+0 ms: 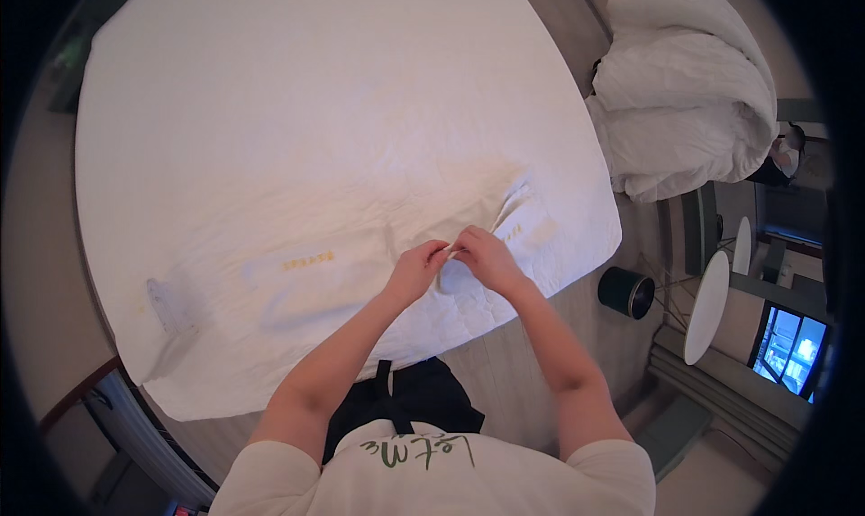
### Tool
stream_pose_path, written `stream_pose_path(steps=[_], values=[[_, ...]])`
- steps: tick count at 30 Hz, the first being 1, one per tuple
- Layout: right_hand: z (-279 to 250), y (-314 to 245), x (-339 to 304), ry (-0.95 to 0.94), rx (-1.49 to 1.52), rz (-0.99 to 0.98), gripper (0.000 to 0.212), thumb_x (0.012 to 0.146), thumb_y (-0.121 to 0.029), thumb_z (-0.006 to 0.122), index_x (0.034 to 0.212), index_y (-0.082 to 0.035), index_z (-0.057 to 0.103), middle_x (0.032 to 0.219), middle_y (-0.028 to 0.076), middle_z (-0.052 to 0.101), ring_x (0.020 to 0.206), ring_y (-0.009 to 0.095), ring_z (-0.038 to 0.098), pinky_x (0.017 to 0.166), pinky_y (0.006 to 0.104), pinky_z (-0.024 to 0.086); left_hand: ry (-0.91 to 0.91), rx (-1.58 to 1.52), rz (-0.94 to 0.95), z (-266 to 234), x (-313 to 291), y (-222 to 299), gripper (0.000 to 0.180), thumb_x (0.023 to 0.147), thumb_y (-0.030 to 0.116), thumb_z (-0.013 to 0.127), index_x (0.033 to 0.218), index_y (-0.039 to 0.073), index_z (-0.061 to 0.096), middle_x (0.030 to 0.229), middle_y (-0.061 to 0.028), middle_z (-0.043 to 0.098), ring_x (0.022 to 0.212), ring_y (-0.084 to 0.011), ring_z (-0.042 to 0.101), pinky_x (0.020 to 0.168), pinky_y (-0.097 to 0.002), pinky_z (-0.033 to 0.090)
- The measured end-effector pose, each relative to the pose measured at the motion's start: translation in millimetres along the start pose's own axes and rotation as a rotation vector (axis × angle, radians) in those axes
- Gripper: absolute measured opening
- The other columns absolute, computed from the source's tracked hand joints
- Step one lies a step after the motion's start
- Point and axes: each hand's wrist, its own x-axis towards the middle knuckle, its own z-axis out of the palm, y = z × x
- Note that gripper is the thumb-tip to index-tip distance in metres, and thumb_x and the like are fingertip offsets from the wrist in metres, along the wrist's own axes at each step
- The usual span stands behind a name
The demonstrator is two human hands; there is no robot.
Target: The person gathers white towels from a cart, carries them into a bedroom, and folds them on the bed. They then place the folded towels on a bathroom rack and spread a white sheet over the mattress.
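Observation:
Close together above the near part of a white-covered bed (315,93), my left hand (420,269) and my right hand (487,258) meet. Both have their fingertips pinched on a folded edge of a white cloth (509,212), which has yellow print and creases raised beyond my right hand. To the left of my hands lies another white cloth piece (311,286), also with yellow print, rather flat on the bed. I cannot tell whether the two pieces are joined. Farther left, a crumpled whitish fold (167,309) rises near the bed's edge.
A bulky white duvet (680,93) is heaped beyond the bed's right side. A dark round bin (626,293) stands on the floor at the right, near a white round tabletop (707,309). A lit window (789,349) and a person (782,160) show at the far right.

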Motion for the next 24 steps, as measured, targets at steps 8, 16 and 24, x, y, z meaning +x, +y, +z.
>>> stream_pose_path(steps=[8,16,24], values=[[-128,-138,-8,0.245,0.426,-0.207,0.012,0.076,0.0,0.064,0.085,-0.003,0.057,0.082,0.005,0.053,0.069,0.015,0.051,0.06,0.026,0.042,0.299,0.283,0.7,-62,-48,190,0.016,0.078,0.008,0.061,0.093,0.003,0.057,0.082,-0.0119,0.061,0.074,-0.0288,0.059,0.064,-0.0347,0.048],[-126,-173,-1,0.16,-0.043,-0.345,0.016,0.075,-0.009,0.066,0.087,-0.001,0.059,0.083,0.008,0.055,0.068,0.022,0.05,0.061,0.0314,0.043,0.658,0.359,0.716,-162,-141,281,0.013,0.08,0.006,0.059,0.093,0.007,0.06,0.077,-0.0102,0.061,0.067,-0.0235,0.06,0.062,-0.0301,0.048],[-107,-187,18,0.217,0.091,-0.316,0.01,0.08,-0.002,0.058,0.089,-0.001,0.056,0.081,0.005,0.054,0.072,0.016,0.05,0.062,0.0263,0.041,0.952,0.316,0.486,-254,-208,259,0.014,0.083,0.008,0.058,0.096,0.007,0.059,0.076,-0.0043,0.06,0.07,-0.0095,0.055,0.066,-0.0228,0.045]])
